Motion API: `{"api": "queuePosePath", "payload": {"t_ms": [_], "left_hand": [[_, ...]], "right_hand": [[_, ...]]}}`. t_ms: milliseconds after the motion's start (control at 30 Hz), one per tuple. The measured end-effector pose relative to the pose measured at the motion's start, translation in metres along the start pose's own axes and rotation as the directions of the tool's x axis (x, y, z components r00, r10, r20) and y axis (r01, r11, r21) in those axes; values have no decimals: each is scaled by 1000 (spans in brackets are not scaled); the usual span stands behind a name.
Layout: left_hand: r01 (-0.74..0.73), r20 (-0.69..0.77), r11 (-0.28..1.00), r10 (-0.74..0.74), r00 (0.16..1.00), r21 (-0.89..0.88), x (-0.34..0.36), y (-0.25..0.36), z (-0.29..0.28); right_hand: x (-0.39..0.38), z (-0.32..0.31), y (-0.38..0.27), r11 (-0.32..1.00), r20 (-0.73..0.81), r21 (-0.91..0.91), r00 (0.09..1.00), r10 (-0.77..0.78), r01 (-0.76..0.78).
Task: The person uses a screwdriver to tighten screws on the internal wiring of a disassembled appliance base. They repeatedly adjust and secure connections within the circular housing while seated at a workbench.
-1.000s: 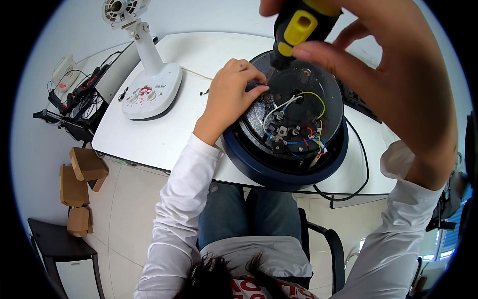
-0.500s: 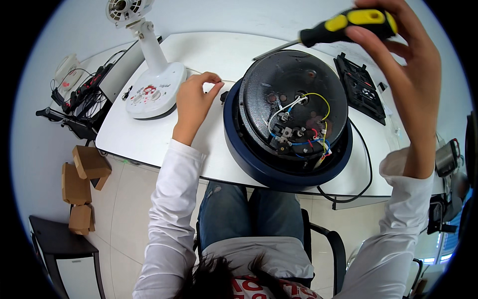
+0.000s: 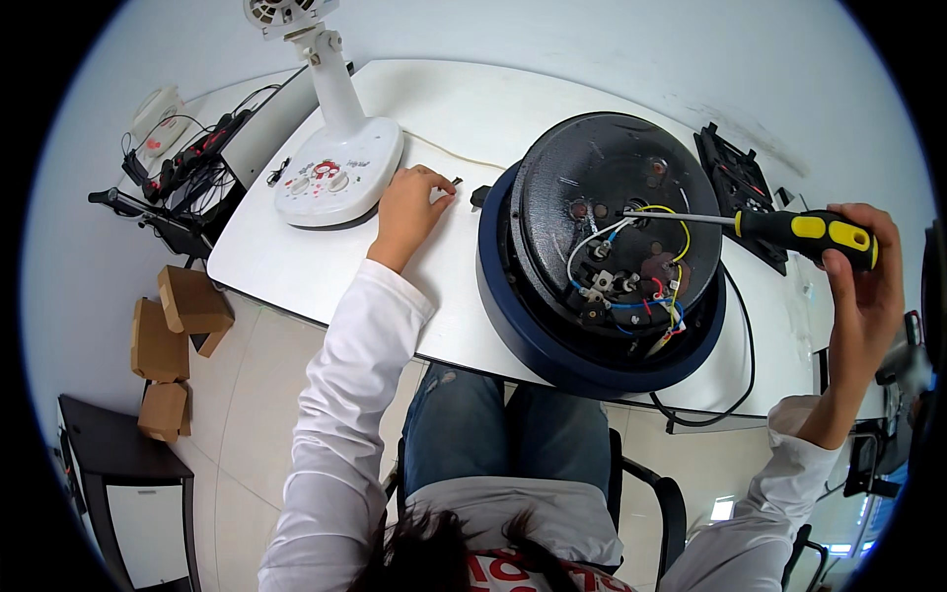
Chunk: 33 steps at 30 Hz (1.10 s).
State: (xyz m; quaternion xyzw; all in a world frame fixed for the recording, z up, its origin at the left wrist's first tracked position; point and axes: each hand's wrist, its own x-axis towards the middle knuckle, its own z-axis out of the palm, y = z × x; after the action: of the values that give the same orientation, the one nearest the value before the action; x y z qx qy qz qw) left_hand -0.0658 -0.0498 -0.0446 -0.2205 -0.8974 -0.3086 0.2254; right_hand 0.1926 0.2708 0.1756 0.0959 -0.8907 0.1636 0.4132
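Screwdriver (image 3: 764, 227) is hanging lower, right hand (image 3: 868, 286) gripping its handle end (image 3: 866, 249), likely keeping shaft (image 3: 681, 218) free; left hand (image 3: 406, 219) curling narrow, contents unclear.

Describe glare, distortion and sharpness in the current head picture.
Head view: the white table's far edge bows under fisheye distortion, with black vignetting at both sides; pale sheen shows on the glossy black round housing; the yellow-and-black screwdriver looks fairly sharp, its shaft clearly outlined.
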Motion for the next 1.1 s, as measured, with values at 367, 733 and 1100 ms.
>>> {"api": "queuePosePath", "payload": {"t_ms": [367, 733, 1100], "left_hand": [[-56, 55, 998, 55, 997, 30, 4, -2, 13], [-22, -273, 996, -2, 962, -82, 6, -10, -3], [-4, -258, 997, -14, 966, -71, 2, 3, -4]], "right_hand": [[-5, 4, -3, 998, 39, 32, 998, 58, -59], [0, -9, 14, 999, -94, -37, 996, -14, 11], [-3, -2, 10, 1000, -95, -18, 995, -23, 21]]}}
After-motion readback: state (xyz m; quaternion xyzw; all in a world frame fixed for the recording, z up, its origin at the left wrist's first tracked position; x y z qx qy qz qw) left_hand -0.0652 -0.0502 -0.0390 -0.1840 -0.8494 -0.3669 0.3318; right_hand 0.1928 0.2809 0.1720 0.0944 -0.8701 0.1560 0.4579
